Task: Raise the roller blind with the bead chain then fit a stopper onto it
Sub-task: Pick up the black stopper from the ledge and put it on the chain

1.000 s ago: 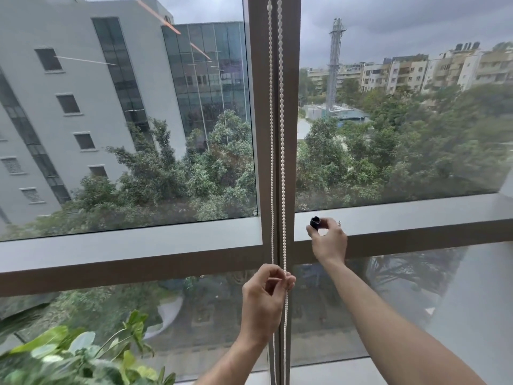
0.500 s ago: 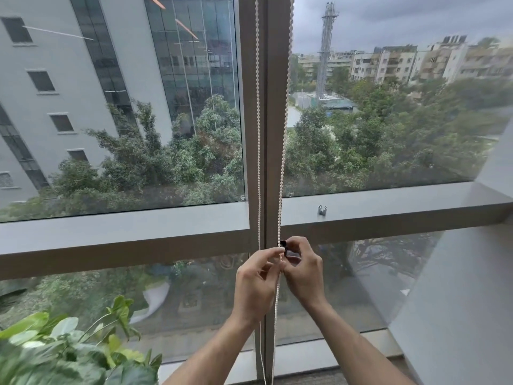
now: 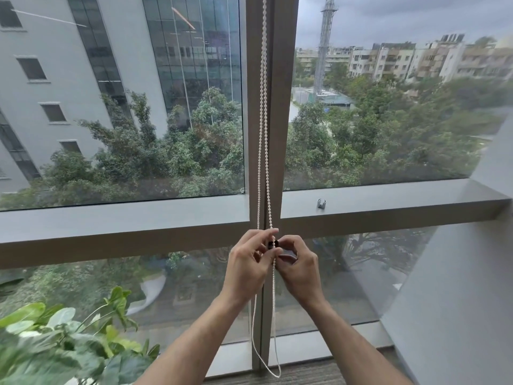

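Right at the window's centre post, both hands are working together on the bead chain. My left hand is curling its fingers and pinching the right-hand strand of the chain just under the horizontal frame rail, thumb and forefinger meeting at the top. My right hand is curling in from the other side, pinching the little black stopper against that same strand, so the two sets of fingertips are basically touching each other. Only a sliver of the stopper is showing between the fingers, so I can't tell if it's actually clipped on. The chain is made of small white round beads, hanging as two thin strands down the grey metal mullion and looping at the bottom near the carpeted floor. A small silvery metal fitting is sitting on the flat grey ledge to the right, well apart from the hands. Glossy green leaves of a potted plant are filling the lower left corner, and a smooth pale wall is angling in on the right. Outside the glass, trees and buildings are sitting under a cloudy sky.
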The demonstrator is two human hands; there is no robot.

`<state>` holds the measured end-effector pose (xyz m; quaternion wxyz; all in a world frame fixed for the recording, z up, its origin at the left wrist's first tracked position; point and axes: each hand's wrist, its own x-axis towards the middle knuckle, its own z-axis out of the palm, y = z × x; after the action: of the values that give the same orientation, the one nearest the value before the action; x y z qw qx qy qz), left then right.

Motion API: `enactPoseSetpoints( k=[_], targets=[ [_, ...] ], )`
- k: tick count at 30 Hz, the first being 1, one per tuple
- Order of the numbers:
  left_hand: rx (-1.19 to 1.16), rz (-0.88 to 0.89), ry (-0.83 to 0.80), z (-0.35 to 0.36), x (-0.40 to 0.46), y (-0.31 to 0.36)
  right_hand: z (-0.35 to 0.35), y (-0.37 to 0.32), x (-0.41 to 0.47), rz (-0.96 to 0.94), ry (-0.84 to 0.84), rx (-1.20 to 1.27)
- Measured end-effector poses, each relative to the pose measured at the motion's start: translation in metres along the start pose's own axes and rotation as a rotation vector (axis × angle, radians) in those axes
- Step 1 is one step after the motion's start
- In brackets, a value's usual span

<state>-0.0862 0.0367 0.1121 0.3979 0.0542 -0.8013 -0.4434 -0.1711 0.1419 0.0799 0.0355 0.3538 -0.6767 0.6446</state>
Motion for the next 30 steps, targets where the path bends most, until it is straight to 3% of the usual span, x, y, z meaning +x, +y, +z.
enactPoseSetpoints(
  k=[5, 12, 30],
  targets=[
    [0.005, -0.019, -0.08, -0.009, 0.005, -0.001, -0.002, -0.008, -0.002, -0.031, -0.005, 0.075],
    [-0.207, -0.225, -0.194, -0.016, 0.004, -0.002, -0.002, -0.011, -0.006, -0.048, 0.006, 0.094],
    [-0.327, -0.272, -0.101, -0.004, 0.003, -0.011, -0.011, 0.011, -0.001, 0.092, -0.09, 0.289]
  ],
)
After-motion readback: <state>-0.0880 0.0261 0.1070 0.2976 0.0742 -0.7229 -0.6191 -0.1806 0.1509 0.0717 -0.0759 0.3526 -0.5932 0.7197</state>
